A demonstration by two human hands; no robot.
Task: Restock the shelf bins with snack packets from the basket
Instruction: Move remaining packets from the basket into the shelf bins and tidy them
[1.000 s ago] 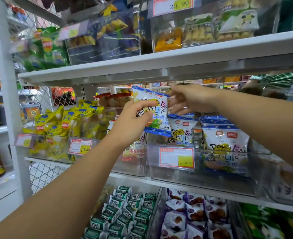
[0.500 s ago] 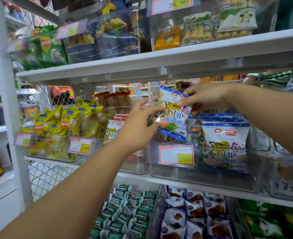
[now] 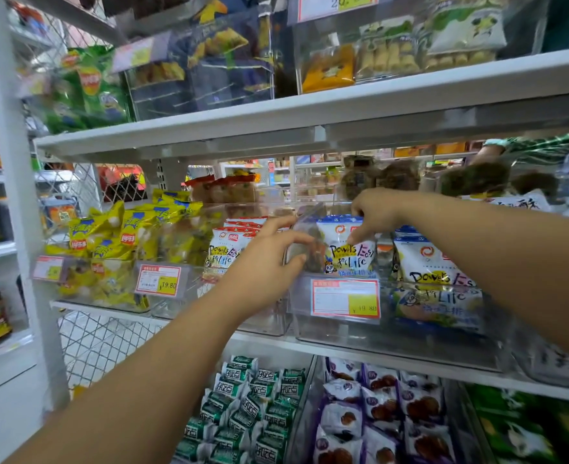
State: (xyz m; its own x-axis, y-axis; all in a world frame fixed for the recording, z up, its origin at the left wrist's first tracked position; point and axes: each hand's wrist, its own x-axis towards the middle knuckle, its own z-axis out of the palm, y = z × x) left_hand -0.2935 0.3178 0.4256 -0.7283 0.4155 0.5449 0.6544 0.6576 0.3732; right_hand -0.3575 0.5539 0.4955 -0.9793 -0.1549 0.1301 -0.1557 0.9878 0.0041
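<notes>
A white-and-blue snack packet [image 3: 346,249] stands upright at the front of a clear plastic shelf bin [image 3: 336,333] on the middle shelf. My right hand [image 3: 375,214] pinches the packet's top edge from above. My left hand [image 3: 269,262] rests against the bin's left front corner with fingers spread, touching the packet's left side through or beside the clear wall; I cannot tell which. More of the same packets fill the bin to the right [image 3: 427,266] and the bin to the left [image 3: 224,249]. The basket is out of view.
Yellow chip bags [image 3: 109,242] fill the far-left bin. The upper shelf [image 3: 309,118] overhangs closely above my hands. Green packets [image 3: 249,416] and purple-white packets [image 3: 376,410] sit in bins below. Red price tags [image 3: 345,298] hang on the bin fronts. Another person's green sleeve [image 3: 537,145] shows behind the shelf.
The packet has gone from held in the air by both hands down into the bin. My right hand followed its top edge down; my left hand slid off to the bin's corner.
</notes>
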